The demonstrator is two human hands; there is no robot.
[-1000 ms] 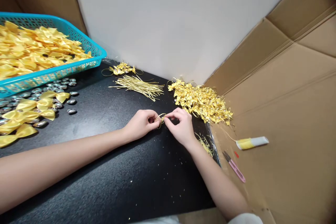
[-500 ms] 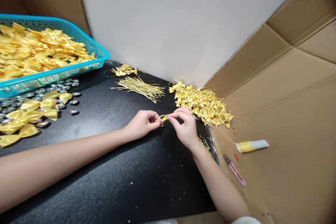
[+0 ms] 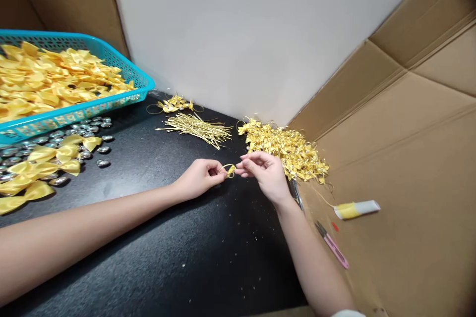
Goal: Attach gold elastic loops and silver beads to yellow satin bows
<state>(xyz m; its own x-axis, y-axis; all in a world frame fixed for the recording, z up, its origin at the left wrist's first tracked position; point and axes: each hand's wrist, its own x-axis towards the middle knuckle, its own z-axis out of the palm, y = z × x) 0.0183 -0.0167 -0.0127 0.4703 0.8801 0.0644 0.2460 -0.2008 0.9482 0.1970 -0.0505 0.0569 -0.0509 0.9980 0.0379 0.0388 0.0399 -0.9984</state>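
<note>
Between thumb and fingertips my left hand (image 3: 203, 177) pinches a thin gold cord (image 3: 224, 166), which curves into a small loop. At the loop's right end sits a small yellow knot or bow (image 3: 231, 171); its detail is too small to make out. My right hand (image 3: 266, 173) is just right of it, fingers bent and thumb close to the index finger. Its lower fingertips come right up to the knot. Whatever lies between thumb and index finger is hidden. Both hands are low above the black table (image 3: 159, 252).
A blue basket (image 3: 147, 85) of yellow ribbon bows stands at left, with silver beads (image 3: 103, 163) and loose bows (image 3: 39, 190) before it. Gold cord strips (image 3: 203, 130) lie behind my hands, finished-looking bow loops (image 3: 284, 146) at right. Pink-handled snips (image 3: 336, 251) and a thread spool (image 3: 357, 209) rest on cardboard.
My right hand has shifted slightly right and its fingers have loosened from their tight pinch at the knot. My left hand still holds the cord in nearly the same place.
</note>
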